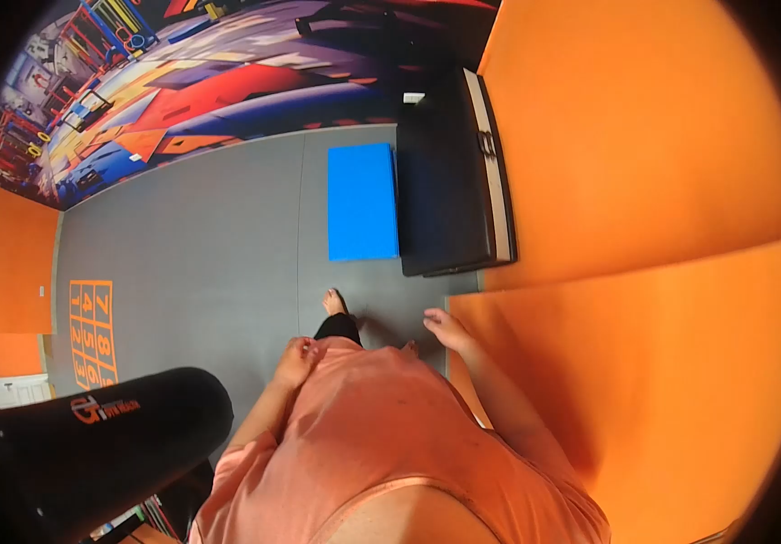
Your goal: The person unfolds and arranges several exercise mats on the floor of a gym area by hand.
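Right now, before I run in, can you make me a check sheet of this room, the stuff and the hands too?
Surface: grey floor, with an orange number grid on it.
Things: blue block beside a bigger black block.
Clutter: small items at the lower left, too cut off to name.
Hands: left hand by the shirt; right hand out to the side, nothing seen in it.
Cables: nothing seen.
Surroundings: orange wall, colourful patterned wall, black padded cylinder with an orange logo.
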Demonstrator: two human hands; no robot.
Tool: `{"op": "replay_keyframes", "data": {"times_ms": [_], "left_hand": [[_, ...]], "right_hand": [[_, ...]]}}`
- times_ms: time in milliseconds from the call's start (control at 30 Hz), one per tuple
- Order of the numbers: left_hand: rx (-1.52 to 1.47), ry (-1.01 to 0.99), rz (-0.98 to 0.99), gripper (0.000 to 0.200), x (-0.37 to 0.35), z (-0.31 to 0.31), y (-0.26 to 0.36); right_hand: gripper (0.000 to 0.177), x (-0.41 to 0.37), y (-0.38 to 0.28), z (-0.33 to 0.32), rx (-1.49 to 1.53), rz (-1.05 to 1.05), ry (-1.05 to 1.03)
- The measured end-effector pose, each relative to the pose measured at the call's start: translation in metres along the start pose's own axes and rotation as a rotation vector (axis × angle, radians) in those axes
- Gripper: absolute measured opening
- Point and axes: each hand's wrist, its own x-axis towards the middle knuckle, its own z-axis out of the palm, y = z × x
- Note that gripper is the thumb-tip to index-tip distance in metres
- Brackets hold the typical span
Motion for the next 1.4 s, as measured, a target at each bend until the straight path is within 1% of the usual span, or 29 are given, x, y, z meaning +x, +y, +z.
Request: {"op": "replay_keyframes", "data": {"times_ms": [67, 167, 200, 267, 333, 367, 433, 533, 567, 600, 667, 700, 767, 800, 867, 900, 933, 967, 1000, 1033, 1100, 1133, 1200, 1233, 1267, 1300, 1333, 1367, 1400], "left_hand": [[-0.091, 0.037, 0.066, 0.025, 0.026, -0.007, 0.007], [-0.039, -0.009, 0.078, 0.025, 0.079, -0.016, 0.017], [-0.033, -0.020, 0.083, 0.025, 0.099, -0.017, 0.019], [0.168, -0.111, 0.232, 0.029, 0.143, -0.019, 0.013], [0.209, -0.160, 0.382, 0.031, 0.189, -0.013, 0.002], [0.199, -0.226, 0.424, 0.030, 0.209, -0.018, 0.011], [0.224, -0.341, 0.481, 0.029, 0.262, -0.029, 0.025], [0.087, -0.325, 0.086, 0.042, 0.339, -0.022, 0.016], [0.077, -0.341, 0.060, 0.042, 0.373, -0.009, -0.010], [0.080, -0.211, 0.024, 0.049, 0.418, 0.016, -0.044], [0.165, -0.051, -0.071, 0.065, 0.483, 0.054, -0.112], [0.231, 0.000, -0.104, 0.073, 0.525, 0.079, -0.136], [0.261, -0.021, -0.291, 0.096, 0.584, 0.123, -0.188], [0.277, -0.051, -0.311, 0.096, 0.601, 0.142, -0.210], [0.246, -0.076, -0.573, 0.118, 0.653, 0.189, -0.246], [0.175, -0.083, -0.603, 0.129, 0.675, 0.221, -0.284], [0.101, -0.131, -0.675, 0.127, 0.693, 0.239, -0.289], [-0.127, -0.267, -0.555, 0.129, 0.709, 0.238, -0.282], [0.163, -0.006, -0.735, 0.128, 0.717, 0.284, -0.319], [0.291, 0.027, -0.790, 0.125, 0.724, 0.284, -0.308], [0.417, 0.055, -0.939, 0.115, 0.718, 0.258, -0.222], [0.424, 0.048, -0.942, 0.115, 0.708, 0.261, -0.215], [0.213, 0.189, -0.746, 0.091, 0.690, 0.246, -0.209], [0.006, 0.186, -0.654, 0.079, 0.681, 0.233, -0.202], [-0.387, 0.144, -0.498, 0.065, 0.664, 0.220, -0.189], [-0.591, 0.089, -0.472, 0.057, 0.652, 0.211, -0.193], [-0.700, 0.089, -0.472, 0.055, 0.636, 0.184, -0.153], [-0.620, 0.098, -0.493, 0.049, 0.619, 0.144, -0.097], [-0.737, 0.075, -0.407, 0.046, 0.603, 0.108, -0.052]], "right_hand": [[0.049, 0.022, 0.000, -0.004, -0.020, 0.006, -0.009], [0.057, 0.059, 0.021, -0.006, -0.097, 0.058, -0.076], [0.062, 0.078, 0.036, -0.005, -0.182, 0.158, -0.054], [0.068, 0.113, 0.060, -0.008, -0.232, 0.270, -0.030], [0.077, 0.155, 0.071, 0.010, -0.328, 0.340, -0.158], [0.077, 0.165, 0.047, 0.025, -0.248, 0.350, -0.139], [0.078, 0.171, -0.019, 0.019, -0.345, 0.475, -0.060], [0.074, 0.232, -0.020, 0.052, -0.456, 0.469, 0.003], [0.070, 0.242, -0.023, 0.071, -0.490, 0.439, -0.012], [0.067, 0.262, -0.024, 0.078, -0.547, 0.395, -0.021], [0.049, 0.301, -0.019, 0.097, -0.518, 0.311, 0.005], [0.039, 0.326, -0.035, 0.090, -0.643, 0.263, 0.007], [0.031, 0.356, -0.029, 0.081, -0.692, 0.239, -0.050], [0.031, 0.358, -0.022, 0.080, -0.673, 0.263, -0.077], [0.023, 0.372, 0.000, 0.062, -0.534, 0.138, 0.075], [0.023, 0.371, 0.007, 0.062, -0.532, 0.161, 0.055], [0.020, 0.373, 0.011, 0.058, -0.541, 0.123, 0.106], [0.017, 0.373, 0.018, 0.056, -0.546, 0.090, 0.161], [0.017, 0.375, 0.022, 0.054, -0.550, 0.117, 0.145], [0.017, 0.379, 0.021, 0.051, -0.545, 0.113, 0.158], [0.016, 0.375, 0.021, 0.046, -0.535, 0.141, 0.157], [0.016, 0.376, 0.022, 0.045, -0.517, 0.151, 0.170], [0.017, 0.375, 0.016, 0.047, -0.500, 0.134, 0.191], [0.017, 0.375, 0.015, 0.051, -0.489, 0.099, 0.201], [0.016, 0.374, 0.015, 0.056, -0.513, 0.142, 0.212], [0.016, 0.373, 0.009, 0.059, -0.540, 0.187, 0.225], [0.015, 0.369, -0.004, 0.059, -0.600, 0.192, 0.224], [0.015, 0.360, -0.011, 0.063, -0.607, 0.150, 0.230], [0.014, 0.348, -0.012, 0.071, -0.668, 0.146, 0.228]]}}
